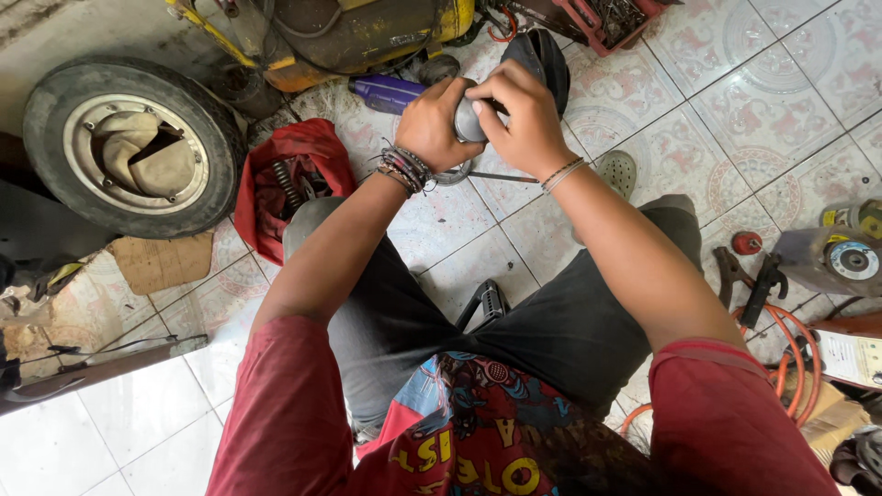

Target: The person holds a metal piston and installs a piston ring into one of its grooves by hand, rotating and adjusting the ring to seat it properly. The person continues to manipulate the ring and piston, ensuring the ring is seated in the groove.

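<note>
Gripping a small grey metal part (469, 119) with both hands, I hold it out in front of my knees, above the patterned tile floor (781, 101). My left hand (434, 124) is wrapped around its left side, fingers curled tight, with a stack of dark bracelets on that wrist. My right hand (525, 115) closes over it from the right, thumb pressed on the part's face, a thin band on the wrist. Most of the part is hidden by my fingers, so I cannot tell its full shape. A thin dark rod (501, 176) shows just under my hands. Beyond them lie a purple can (386, 92) and a black rounded cover (544, 57). To my left a scooter wheel (129, 147) lies flat, with a red bag (289, 179) holding a coil spring beside it. To my right sit an angle grinder (841, 257), pliers (749, 285) and an orange hose (797, 349).
</note>
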